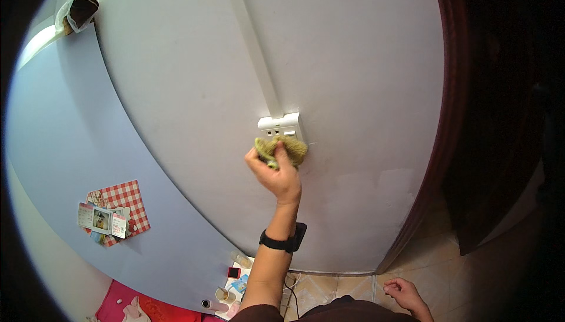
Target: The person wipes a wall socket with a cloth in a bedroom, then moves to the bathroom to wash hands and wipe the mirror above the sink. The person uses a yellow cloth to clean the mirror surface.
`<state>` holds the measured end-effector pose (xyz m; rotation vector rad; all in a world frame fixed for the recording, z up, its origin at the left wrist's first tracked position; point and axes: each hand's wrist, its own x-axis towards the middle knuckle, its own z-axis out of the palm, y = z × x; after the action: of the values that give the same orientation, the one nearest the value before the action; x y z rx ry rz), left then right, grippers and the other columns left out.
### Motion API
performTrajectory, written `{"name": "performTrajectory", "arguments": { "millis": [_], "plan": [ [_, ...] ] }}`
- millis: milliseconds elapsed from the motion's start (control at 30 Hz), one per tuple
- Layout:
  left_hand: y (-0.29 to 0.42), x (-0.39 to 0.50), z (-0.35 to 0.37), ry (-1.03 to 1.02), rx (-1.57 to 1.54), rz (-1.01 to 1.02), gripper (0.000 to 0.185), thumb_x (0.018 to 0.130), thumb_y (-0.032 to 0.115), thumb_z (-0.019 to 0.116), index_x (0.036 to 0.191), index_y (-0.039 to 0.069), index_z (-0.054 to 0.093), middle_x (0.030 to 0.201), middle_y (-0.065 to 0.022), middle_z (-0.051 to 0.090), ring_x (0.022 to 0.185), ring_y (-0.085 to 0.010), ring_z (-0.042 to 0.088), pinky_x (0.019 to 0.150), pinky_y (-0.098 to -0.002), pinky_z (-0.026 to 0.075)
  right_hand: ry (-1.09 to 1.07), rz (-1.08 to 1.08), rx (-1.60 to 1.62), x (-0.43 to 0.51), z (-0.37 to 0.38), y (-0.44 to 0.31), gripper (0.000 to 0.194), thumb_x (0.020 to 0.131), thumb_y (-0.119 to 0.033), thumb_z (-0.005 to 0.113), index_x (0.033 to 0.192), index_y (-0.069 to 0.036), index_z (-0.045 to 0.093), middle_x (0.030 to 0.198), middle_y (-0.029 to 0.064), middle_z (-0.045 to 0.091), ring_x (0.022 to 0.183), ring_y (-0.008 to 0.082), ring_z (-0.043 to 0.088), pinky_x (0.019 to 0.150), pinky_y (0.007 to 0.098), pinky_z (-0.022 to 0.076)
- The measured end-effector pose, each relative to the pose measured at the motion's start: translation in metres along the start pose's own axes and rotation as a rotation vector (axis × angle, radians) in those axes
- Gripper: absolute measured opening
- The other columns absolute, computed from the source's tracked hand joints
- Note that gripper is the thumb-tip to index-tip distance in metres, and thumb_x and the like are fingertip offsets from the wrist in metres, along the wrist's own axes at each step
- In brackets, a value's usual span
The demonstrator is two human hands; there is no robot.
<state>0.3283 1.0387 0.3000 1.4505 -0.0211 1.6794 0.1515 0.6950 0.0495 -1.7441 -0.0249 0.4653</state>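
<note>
My left hand (pixel 278 176) grips a folded yellow-green cloth (pixel 291 147) between thumb and fingers. It holds the cloth against the lower part of a white wall socket (pixel 279 123), whose upper holes and a switch show above the cloth. From the socket's top a white cable duct (pixel 254 44) runs up the wall. A black watch is strapped on my left wrist. At the lower right, my right hand (pixel 402 292) hangs low over the tiled floor, fingers loosely curled, with nothing seen in it.
A blue panel (pixel 145 145) at the left bears checked paper (pixel 128 198) and photos. Cups and small items crowd a white table (pixel 249 262) below. A dark red door frame (pixel 450 101) edges the wall at right. A cable (pixel 293 293) lies on the floor.
</note>
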Motion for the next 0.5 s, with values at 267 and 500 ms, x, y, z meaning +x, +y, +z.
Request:
{"name": "performTrajectory", "arguments": {
  "millis": [267, 500],
  "plan": [
    [-0.019, -0.024, -0.01, -0.139, 0.289, 0.142, 0.028, 0.083, 0.013, 0.069, 0.096, 0.001, 0.048, 0.091, -0.0105, 0.047, 0.085, -0.025, 0.047, 0.077, -0.0349, 0.04, 0.017, -0.003, 0.03, 0.006, 0.003, 0.009, 0.025, 0.087, -0.016, 0.068, 0.105, 0.0, 0.062, 0.084, 0.0046, 0.067, 0.077, 0.011, 0.063, 0.07, 0.0251, 0.0508],
    [0.0, -0.001, -0.004, -0.098, 0.128, 0.251, 0.026, 0.082, 0.01, 0.069, 0.096, 0.001, 0.049, 0.093, -0.0106, 0.049, 0.086, -0.025, 0.049, 0.079, -0.0351, 0.042, -0.005, -0.01, 0.074, 0.015, 0.001, 0.02, 0.023, 0.087, -0.012, 0.067, 0.106, 0.001, 0.062, 0.086, 0.0047, 0.066, 0.078, 0.0113, 0.063, 0.071, 0.0253, 0.0513]
  ]
}}
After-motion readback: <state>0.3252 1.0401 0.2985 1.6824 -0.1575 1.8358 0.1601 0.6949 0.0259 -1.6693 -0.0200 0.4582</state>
